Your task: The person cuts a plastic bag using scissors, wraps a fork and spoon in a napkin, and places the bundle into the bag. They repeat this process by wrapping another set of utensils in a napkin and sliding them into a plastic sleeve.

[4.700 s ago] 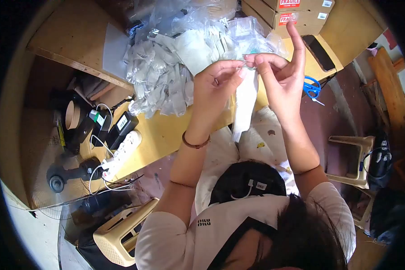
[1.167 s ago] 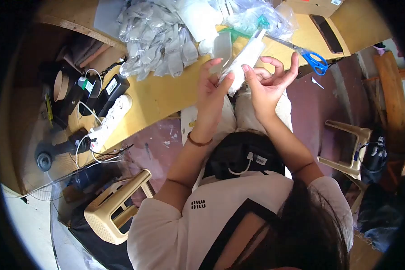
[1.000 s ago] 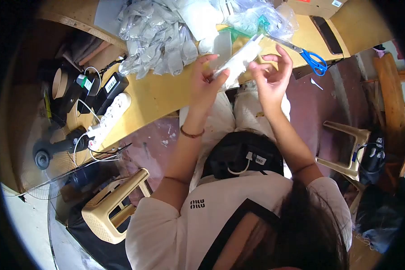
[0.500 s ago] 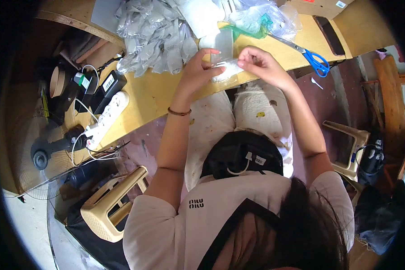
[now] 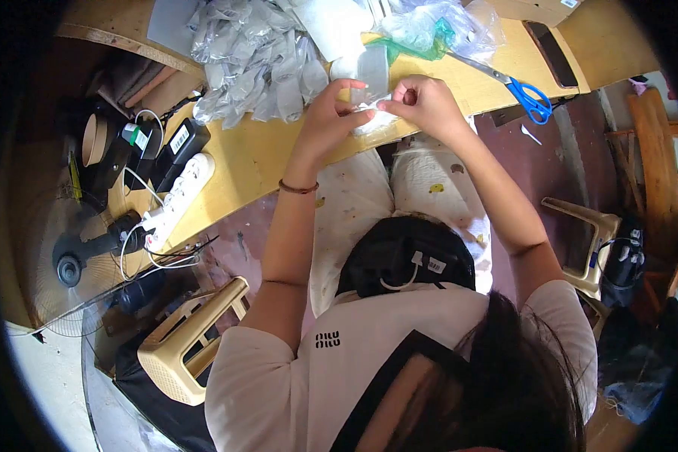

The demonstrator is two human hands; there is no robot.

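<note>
Near the front edge of the wooden table, my left hand pinches the left side of a small white item. My right hand pinches the same item from the right, its fingertips close to those of the left. The item is thin and pale; its details are too bright to make out. Just behind it lies a translucent flat packet. A heap of clear bags with greyish-white contents spreads to the left of my hands.
Blue-handled scissors and a dark phone lie at the right. Green plastic is behind my hands. A power strip and a fan stand left. Beige stools are on both sides.
My right hand has moved left, closer to my left hand, and the white item between them looks more gathered. The left hand has barely moved.
</note>
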